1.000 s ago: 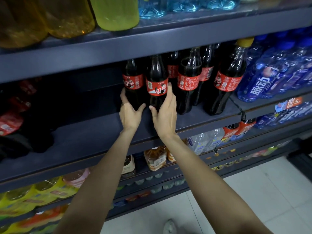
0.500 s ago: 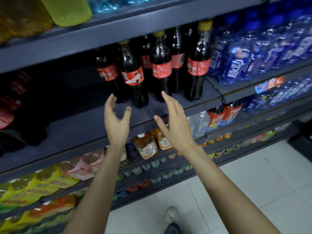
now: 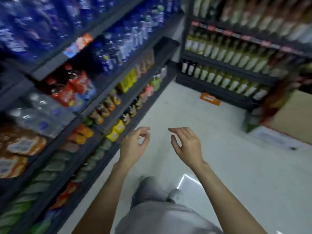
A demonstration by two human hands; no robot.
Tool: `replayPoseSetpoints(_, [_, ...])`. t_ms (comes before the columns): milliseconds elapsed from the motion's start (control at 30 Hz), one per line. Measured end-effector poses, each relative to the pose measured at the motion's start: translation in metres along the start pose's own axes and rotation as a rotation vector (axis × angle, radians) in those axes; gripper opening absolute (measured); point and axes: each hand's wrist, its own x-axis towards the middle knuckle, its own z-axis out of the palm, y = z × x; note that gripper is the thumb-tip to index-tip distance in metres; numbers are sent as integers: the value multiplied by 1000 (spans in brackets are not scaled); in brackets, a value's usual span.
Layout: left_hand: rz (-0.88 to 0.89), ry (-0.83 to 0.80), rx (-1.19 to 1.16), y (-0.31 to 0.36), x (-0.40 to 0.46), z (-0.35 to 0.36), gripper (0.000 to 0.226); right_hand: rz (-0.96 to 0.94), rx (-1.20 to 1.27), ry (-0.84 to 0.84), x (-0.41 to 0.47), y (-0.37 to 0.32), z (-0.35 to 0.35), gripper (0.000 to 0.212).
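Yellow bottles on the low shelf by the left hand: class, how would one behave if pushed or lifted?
The yellow bottles look full, so probably heavy for their size. Packed in a row, one pushed would likely nudge neighbours rather than tip.

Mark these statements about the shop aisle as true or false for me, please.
1. The left hand and the right hand hold nothing. True.
2. Both hands rest on the left shelf. False: they hang over the white floor, clear of it.
3. An orange sign lies on the floor before the far shelf. True.
4. The far shelf holds blue bottles. False: it holds pale bottles; the blue ones fill the left shelf's upper tiers.
5. Yellow bottles stand low on the left shelf. True.
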Motion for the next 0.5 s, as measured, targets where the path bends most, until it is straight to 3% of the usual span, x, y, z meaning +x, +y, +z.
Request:
replayPoseSetpoints(100, [-168,-403,-9,25,18,97,22,360,-67,-125,-44,86,-55,27])
replayPoseSetpoints(200, [-279,-640,-65,59,46,179,19,719,-39,-138,-78,166,-109,34])
replayPoseSetpoints(333, [-226,-778,-79,130,107,290,18,992,-63,-164,-101,274,-189,28])
replayPoseSetpoints(500, [-110,-856,-113,256,187,444,20,1201,-107,-201,-101,405,-291,24])
